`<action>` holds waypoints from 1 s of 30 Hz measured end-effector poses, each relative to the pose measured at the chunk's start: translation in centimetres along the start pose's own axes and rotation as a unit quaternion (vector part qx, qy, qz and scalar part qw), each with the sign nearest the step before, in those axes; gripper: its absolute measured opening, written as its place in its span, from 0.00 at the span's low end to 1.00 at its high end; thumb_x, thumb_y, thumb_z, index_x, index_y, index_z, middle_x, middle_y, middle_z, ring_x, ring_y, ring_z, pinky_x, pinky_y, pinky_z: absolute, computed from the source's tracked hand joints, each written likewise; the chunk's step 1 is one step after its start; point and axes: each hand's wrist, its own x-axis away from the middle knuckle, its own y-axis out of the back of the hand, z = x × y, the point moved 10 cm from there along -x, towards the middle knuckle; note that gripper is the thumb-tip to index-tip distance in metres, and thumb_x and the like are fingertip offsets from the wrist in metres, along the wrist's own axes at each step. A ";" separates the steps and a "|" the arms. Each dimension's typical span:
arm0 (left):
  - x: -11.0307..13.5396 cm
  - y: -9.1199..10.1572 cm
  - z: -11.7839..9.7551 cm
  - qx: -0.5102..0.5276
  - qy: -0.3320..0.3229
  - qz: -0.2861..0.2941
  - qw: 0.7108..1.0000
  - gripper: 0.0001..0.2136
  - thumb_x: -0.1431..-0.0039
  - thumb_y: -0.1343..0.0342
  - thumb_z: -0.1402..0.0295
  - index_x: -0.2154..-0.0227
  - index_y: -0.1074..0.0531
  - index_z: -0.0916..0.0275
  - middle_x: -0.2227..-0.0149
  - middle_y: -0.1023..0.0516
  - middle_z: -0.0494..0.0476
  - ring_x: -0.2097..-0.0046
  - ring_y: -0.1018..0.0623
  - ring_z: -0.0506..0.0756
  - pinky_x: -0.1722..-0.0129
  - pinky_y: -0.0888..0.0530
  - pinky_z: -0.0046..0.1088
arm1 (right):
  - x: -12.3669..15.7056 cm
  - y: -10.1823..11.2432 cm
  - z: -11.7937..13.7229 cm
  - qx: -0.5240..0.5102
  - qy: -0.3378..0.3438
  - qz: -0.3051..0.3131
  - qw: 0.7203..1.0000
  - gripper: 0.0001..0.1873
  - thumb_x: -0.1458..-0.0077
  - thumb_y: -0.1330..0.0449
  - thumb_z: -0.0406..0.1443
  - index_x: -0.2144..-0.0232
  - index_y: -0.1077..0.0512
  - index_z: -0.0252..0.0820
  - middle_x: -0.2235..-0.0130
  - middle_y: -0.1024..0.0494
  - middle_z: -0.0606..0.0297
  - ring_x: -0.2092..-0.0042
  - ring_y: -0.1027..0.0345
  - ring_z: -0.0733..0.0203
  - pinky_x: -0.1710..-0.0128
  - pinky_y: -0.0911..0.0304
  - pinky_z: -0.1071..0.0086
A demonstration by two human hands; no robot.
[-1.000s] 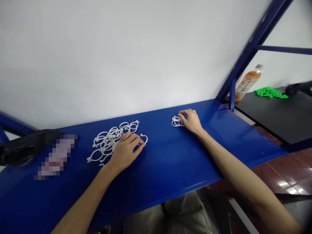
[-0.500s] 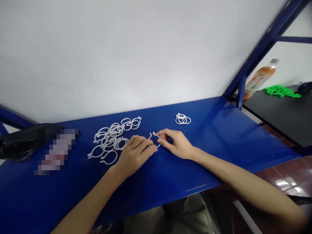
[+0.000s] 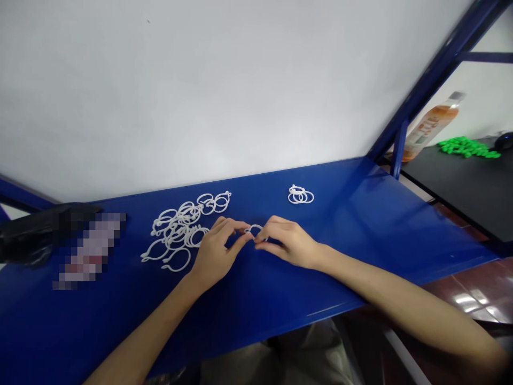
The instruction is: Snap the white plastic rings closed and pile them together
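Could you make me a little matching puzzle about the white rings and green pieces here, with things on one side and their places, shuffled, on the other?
Things:
1. Single white ring
2. Large ring pile
3. Small ring cluster
4. Green pieces

Places:
A. On the black surface
B. On the blue table, left of the left hand
C. On the blue table, beyond the right hand
D. In the fingers of both hands

Pairs: 1-D, 2-B, 3-C, 4-A
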 end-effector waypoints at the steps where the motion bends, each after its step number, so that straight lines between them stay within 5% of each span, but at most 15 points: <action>1: -0.1 -0.1 -0.1 0.006 -0.003 0.009 1.000 0.06 0.35 0.44 0.63 0.62 0.26 0.58 0.67 0.22 0.50 0.65 0.24 0.52 0.63 0.26 0.30 | 0.0 0.1 0.1 0.010 0.004 0.000 1.000 0.05 0.36 0.40 0.38 0.60 0.27 0.43 0.62 0.20 0.62 0.58 0.29 0.59 0.57 0.30 0.64; 6: 0.0 0.1 -1.0 0.047 -0.041 0.008 0.998 0.03 0.37 0.41 0.66 0.65 0.25 0.58 0.68 0.20 0.50 0.64 0.25 0.52 0.63 0.26 0.29 | -0.1 1.6 -0.8 0.039 -0.029 -0.065 0.997 0.13 0.37 0.38 0.41 0.52 0.29 0.44 0.51 0.22 0.58 0.48 0.30 0.54 0.47 0.33 0.56; 12: 0.1 0.4 -1.8 0.059 -0.084 -0.006 0.995 0.05 0.36 0.43 0.71 0.65 0.23 0.57 0.71 0.20 0.49 0.66 0.25 0.51 0.65 0.27 0.30 | 0.2 -0.7 -2.3 -0.009 -0.076 0.010 0.997 0.07 0.33 0.43 0.37 0.60 0.28 0.41 0.66 0.21 0.64 0.65 0.28 0.62 0.63 0.31 0.69; 20: 0.6 -0.3 -1.7 0.029 -0.097 0.009 0.995 0.10 0.35 0.46 0.73 0.69 0.23 0.56 0.72 0.20 0.49 0.65 0.25 0.51 0.62 0.28 0.32 | 0.7 -1.5 0.2 0.061 0.012 0.061 0.996 0.13 0.29 0.51 0.37 0.59 0.28 0.39 0.64 0.21 0.59 0.64 0.31 0.60 0.61 0.33 0.67; 24: 0.4 -1.2 -0.5 -0.015 -0.096 0.035 0.995 0.05 0.35 0.44 0.69 0.66 0.24 0.56 0.67 0.19 0.51 0.61 0.25 0.54 0.57 0.28 0.34 | 0.5 -1.9 -0.4 0.093 0.010 0.073 0.993 0.15 0.29 0.51 0.39 0.59 0.27 0.38 0.64 0.21 0.59 0.64 0.30 0.59 0.61 0.32 0.66; 27: -0.3 -0.7 2.3 -0.143 -0.040 0.019 0.989 0.12 0.39 0.40 0.58 0.56 0.26 0.57 0.58 0.20 0.57 0.53 0.25 0.61 0.50 0.30 0.43 | -0.1 0.1 -2.7 0.118 -0.034 0.022 0.992 0.14 0.30 0.48 0.41 0.57 0.25 0.40 0.60 0.20 0.59 0.60 0.27 0.58 0.58 0.31 0.65; 30: -0.4 1.1 5.9 -0.274 0.043 -0.023 0.961 0.19 0.38 0.44 0.54 0.50 0.27 0.61 0.53 0.21 0.67 0.50 0.27 0.68 0.51 0.32 0.49 | 0.2 4.9 -6.1 0.188 -0.105 -0.093 0.972 0.13 0.31 0.46 0.41 0.57 0.24 0.43 0.60 0.20 0.59 0.58 0.27 0.56 0.56 0.32 0.62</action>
